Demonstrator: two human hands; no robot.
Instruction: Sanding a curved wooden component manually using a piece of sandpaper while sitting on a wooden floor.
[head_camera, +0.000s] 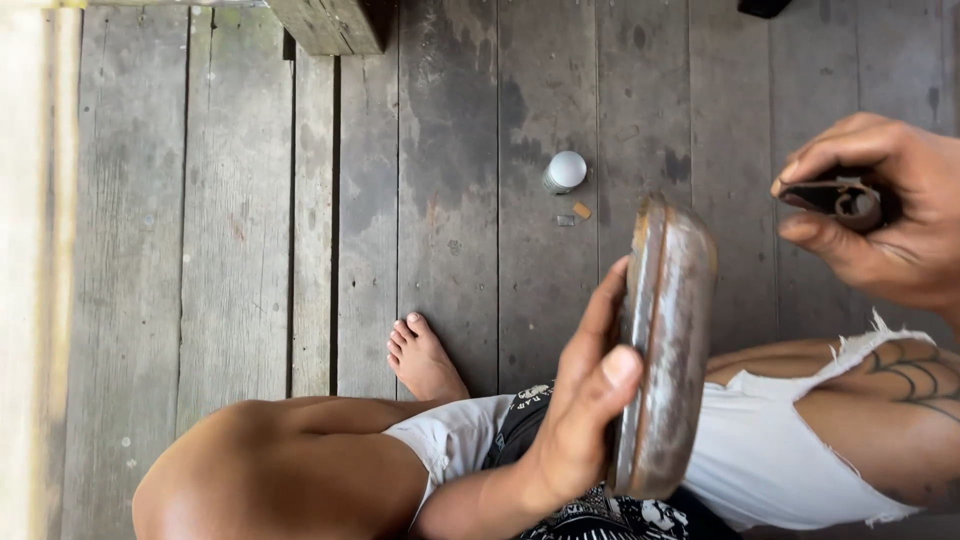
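Note:
My left hand (585, 400) grips a worn brown shoe sole (665, 340) by its edge and holds it upright over my lap, its narrow side facing me. At the upper right, my right hand (880, 220) pinches a small dark tube-like object (845, 200) between thumb and fingers, a short way right of the sole's top and apart from it.
I sit on a grey plank floor (240, 230). A small jar with a white lid (564, 172) lies on the boards ahead, two tiny scraps (574, 214) beside it. My bare foot (425, 358) and knee (270, 470) are at the lower left. A wooden post (330, 25) stands at the top.

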